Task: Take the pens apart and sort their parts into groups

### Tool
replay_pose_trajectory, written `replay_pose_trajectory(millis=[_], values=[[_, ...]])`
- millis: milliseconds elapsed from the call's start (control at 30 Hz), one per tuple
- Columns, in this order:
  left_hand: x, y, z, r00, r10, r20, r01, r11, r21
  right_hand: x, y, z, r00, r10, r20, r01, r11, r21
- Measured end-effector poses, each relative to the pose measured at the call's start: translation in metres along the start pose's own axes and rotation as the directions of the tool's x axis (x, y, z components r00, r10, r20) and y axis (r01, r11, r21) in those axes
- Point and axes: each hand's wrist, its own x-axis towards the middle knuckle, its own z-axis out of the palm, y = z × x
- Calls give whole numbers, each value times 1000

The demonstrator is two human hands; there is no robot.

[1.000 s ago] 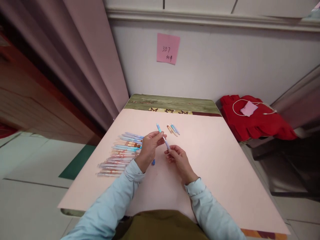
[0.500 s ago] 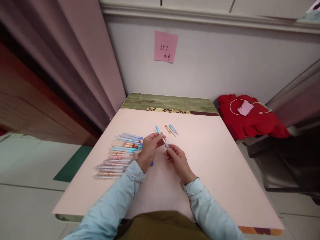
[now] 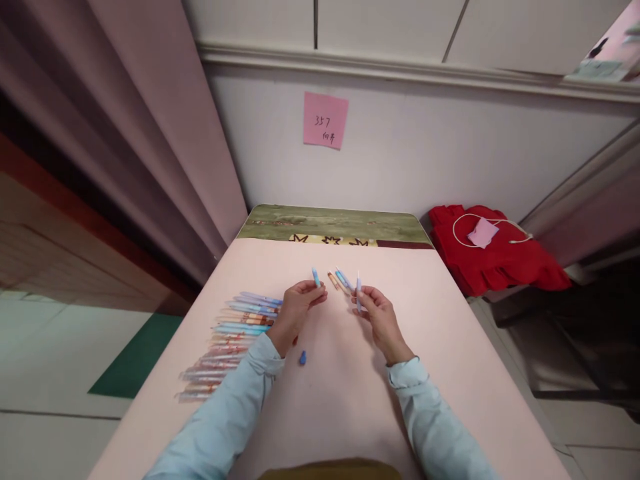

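My left hand (image 3: pixel 299 307) pinches a light-blue pen part (image 3: pixel 315 277) over the middle of the table; its lower end is hidden by the fingers. To the right, my right hand (image 3: pixel 383 323) grips a pale lavender pen part (image 3: pixel 359 297) with a thin white tip pointing up. The two parts are apart. Just beyond my right fingers lie several short pen parts (image 3: pixel 333 280), brown and blue. A row of pens (image 3: pixel 245 318) is laid out left of my left hand, partly covered by my forearm. A small dark-blue piece (image 3: pixel 303 358) rests on the table between my arms.
The table (image 3: pixel 450 400) has a pale pink cover, with a green patterned strip (image 3: pixel 340 220) at its far edge. A white wall with a pink note (image 3: pixel 325 120) stands behind. Red cloth (image 3: pixel 465 267) with a white cable sits at the right, a curtain (image 3: pixel 150 133) hangs left.
My hands were together on one pen; they have moved apart, each with a part of it. The small dark-blue piece, mostly hidden before, now shows fully. The view has tilted up.
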Motion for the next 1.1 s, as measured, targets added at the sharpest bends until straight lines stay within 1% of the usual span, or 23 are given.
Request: replay_pose_trajectory(millis=[67,200,300,467,600,700,767,833,867,900,933,967,1000,1067,1100], values=[[2,1,2,1000,-15,-7,15,1000,7,4,-2,3,1000,2,-16,-2,1000,-3],[3,-4,2,996,-66,-54,68,997,39,11,0,10,997,60,-46,-59,998,34],[2,-9,2,996,-78,-52,80,996,34,16,1,11,995,84,-59,-80,995,60],[-1,-12,7,999,-41,-1,41,999,-9,18,0,12,995,89,-33,-87,994,63],[0,-9,12,1000,11,-3,-11,999,-50,13,2,16,996,86,19,-86,995,44],[1,-6,14,1000,21,-4,-21,997,-77,9,7,20,996,79,49,-81,996,36],[0,-4,15,1000,26,-2,-26,995,-95,10,11,20,997,51,52,-52,998,17],[-3,-2,15,999,39,-3,-39,994,-104,18,13,14,999,-5,39,7,999,-49],[-4,-1,14,999,45,-3,-45,994,-102,25,12,9,999,-47,22,49,992,-115],[-7,0,14,999,52,-5,-52,994,-96,33,11,3,995,-96,-2,93,971,-221],[-9,1,13,998,59,-8,-59,994,-89,42,8,-3,988,-149,-28,130,929,-347],[-11,1,13,998,65,-11,-66,994,-85,52,5,-9,978,-200,-57,147,860,-489],[-14,2,12,997,70,-14,-71,994,-82,61,1,-15,969,-237,-75,139,769,-624],[-18,1,10,997,76,-20,-77,994,-78,77,-5,-21,959,-266,-98,106,657,-746],[-20,1,10,997,75,-22,-77,994,-77,82,-7,-22,958,-267,-104,89,623,-777]])
